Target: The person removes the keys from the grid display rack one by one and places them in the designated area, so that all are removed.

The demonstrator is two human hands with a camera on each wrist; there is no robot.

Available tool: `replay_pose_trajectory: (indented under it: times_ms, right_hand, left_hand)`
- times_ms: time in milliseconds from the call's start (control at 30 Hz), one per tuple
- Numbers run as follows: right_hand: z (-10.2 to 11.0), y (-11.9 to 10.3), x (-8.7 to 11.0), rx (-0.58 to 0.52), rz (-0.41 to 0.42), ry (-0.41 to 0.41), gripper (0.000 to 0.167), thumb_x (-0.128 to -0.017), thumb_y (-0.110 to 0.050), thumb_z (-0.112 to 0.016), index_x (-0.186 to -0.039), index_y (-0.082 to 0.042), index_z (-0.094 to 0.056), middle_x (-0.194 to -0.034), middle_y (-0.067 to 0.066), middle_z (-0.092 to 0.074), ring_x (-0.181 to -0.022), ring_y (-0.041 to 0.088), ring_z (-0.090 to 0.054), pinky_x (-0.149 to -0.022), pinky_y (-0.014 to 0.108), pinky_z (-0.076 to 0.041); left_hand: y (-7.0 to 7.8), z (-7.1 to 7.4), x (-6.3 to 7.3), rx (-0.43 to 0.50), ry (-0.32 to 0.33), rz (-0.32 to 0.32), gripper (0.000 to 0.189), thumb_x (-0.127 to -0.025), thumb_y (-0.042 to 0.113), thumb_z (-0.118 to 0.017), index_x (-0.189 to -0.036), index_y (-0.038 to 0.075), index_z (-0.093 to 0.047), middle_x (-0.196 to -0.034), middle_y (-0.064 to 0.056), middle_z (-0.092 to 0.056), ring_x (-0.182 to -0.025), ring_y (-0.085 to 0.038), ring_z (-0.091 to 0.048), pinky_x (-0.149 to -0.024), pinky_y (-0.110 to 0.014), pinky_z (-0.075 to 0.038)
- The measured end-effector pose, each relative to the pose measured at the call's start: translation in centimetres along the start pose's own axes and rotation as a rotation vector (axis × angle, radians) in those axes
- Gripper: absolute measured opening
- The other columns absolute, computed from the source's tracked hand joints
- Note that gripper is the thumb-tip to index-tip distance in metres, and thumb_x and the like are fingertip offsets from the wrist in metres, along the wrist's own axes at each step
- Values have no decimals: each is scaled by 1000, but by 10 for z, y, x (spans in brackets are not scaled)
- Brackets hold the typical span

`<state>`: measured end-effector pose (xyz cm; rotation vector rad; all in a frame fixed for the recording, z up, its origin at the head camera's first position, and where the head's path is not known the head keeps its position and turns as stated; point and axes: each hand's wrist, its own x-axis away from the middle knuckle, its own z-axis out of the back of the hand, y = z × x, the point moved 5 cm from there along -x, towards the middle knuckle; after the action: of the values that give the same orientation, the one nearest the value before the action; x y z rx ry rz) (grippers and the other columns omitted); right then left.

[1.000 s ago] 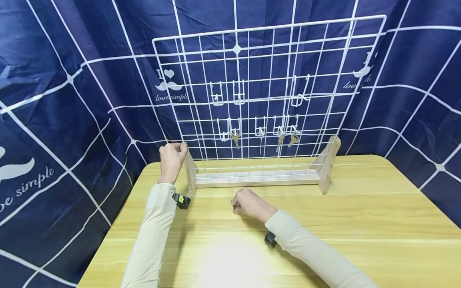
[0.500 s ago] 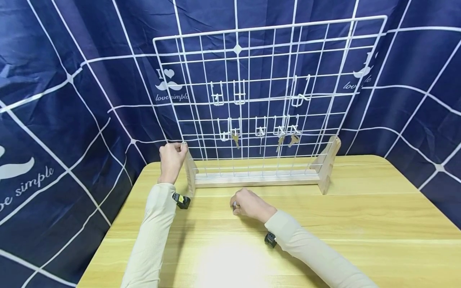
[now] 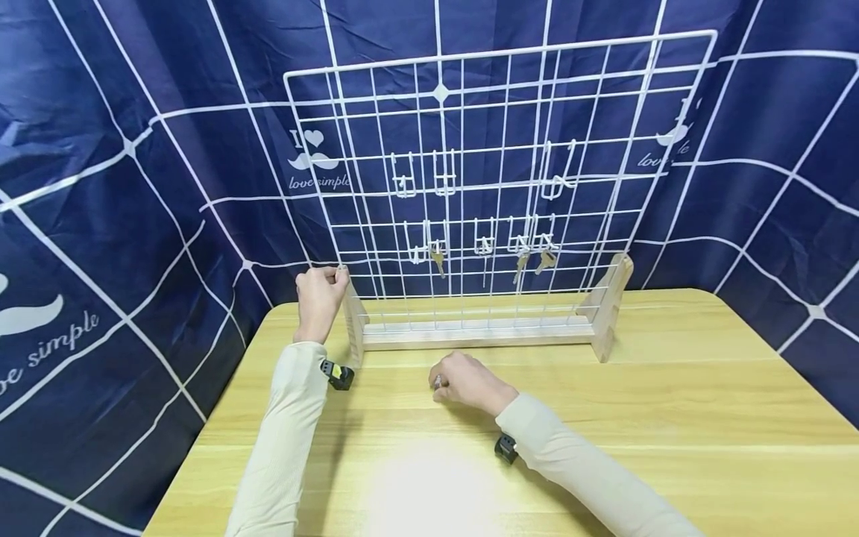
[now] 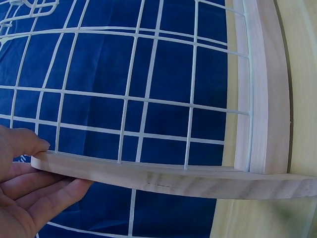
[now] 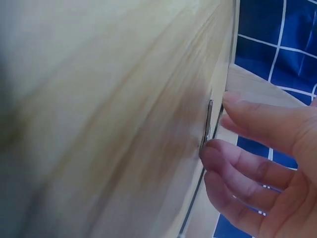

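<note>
At the left end of a white wire grid rack (image 3: 462, 119), my left hand (image 3: 321, 297) pinches the top of the wooden side support (image 4: 163, 181). In the left wrist view its thumb lies on one face and its fingers on the other. My right hand (image 3: 470, 380) is low over the table in front of the rack, fingers bent around a small shiny flat metal piece (image 5: 207, 124). This piece lies against the tabletop, seen edge-on. A fingertip touches its lower end, while a small gap shows between it and the thumb. Its exact kind is unclear.
White wire hooks (image 3: 485, 245) hang on the rack in two rows. Several lower ones bear keys, including a brass key (image 3: 521, 266). A wooden base bar (image 3: 476, 335) joins the supports on the wooden table (image 3: 698, 418). Blue curtain (image 3: 168, 52) surrounds the table.
The metal piece has shifted slightly at my right fingertips and shows at a different angle, as those fingers move a little. My left hand keeps its place on the support.
</note>
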<state>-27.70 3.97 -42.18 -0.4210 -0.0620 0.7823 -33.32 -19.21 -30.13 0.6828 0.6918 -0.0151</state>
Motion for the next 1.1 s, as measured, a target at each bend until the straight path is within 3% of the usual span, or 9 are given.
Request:
replay_pose_trajectory:
  times_ms: [67, 167, 333, 433, 533, 800, 1000, 1100]
  right_hand:
    - [3, -1, 1, -42, -26, 12, 13, -80, -13, -76, -91, -7, -74, -82, 1, -73, -66, 7, -62, -66, 21, -51]
    - [14, -2, 1, -151, -75, 112, 14, -83, -9, -73, -95, -3, -73, -82, 6, -72, -67, 10, -64, -65, 21, -52]
    - [58, -3, -2, -359, -156, 480, 16, -87, -5, -67, -100, 1, -72, -92, 15, -73, -76, 20, -69, -68, 23, -54]
    - [87, -4, -5, -372, -174, 676, 17, -87, -3, -66, -102, 3, -71, -95, 18, -72, -80, 25, -70, -72, 28, -55]
    - [110, -7, -9, -334, -186, 784, 19, -87, -3, -66, -104, 5, -69, -97, 19, -72, -83, 27, -70, -74, 32, -55]
    - [144, -15, -24, -279, -221, 856, 20, -87, -7, -67, -102, 5, -70, -92, 17, -73, -79, 26, -71, -74, 36, -55]
    - [150, -9, -34, -350, -292, 857, 16, -87, -14, -70, -96, -2, -74, -85, 11, -74, -74, 23, -71, -75, 36, -53]
    - [150, -8, -35, -376, -311, 857, 16, -88, -17, -70, -96, -4, -75, -83, 10, -74, -71, 22, -71, -86, 34, -48]
  left_hand:
    - [0, 0, 0, -2, -2, 3, 23, -86, 12, -58, -75, -1, -74, -61, -11, -68, -56, -27, -56, -60, -40, -46]
    - [-1, -1, 1, 0, -11, 11, 23, -86, 12, -58, -78, -2, -74, -65, -13, -70, -58, -27, -58, -62, -41, -48]
    - [-1, 0, 1, 9, -10, 12, 23, -87, 12, -58, -79, -3, -74, -67, -14, -70, -60, -28, -60, -65, -43, -49]
    - [0, 0, 1, 5, -1, 6, 23, -87, 12, -58, -79, -3, -74, -67, -14, -70, -60, -28, -60, -65, -43, -49]
    - [-1, 0, 0, -4, -5, 9, 24, -87, 12, -58, -79, -3, -74, -68, -14, -71, -61, -28, -60, -66, -44, -49]
    - [-1, -1, -1, 11, -22, 20, 23, -87, 11, -58, -83, -3, -75, -71, -14, -71, -62, -28, -60, -67, -43, -50]
    - [-1, -2, -1, 0, -27, 21, 23, -87, 12, -58, -84, -3, -75, -72, -15, -72, -65, -29, -62, -69, -43, -50]
    - [-1, -2, -1, -1, -19, 20, 23, -87, 12, -58, -83, -3, -75, -70, -14, -71, -63, -29, -61, -68, -43, -50]
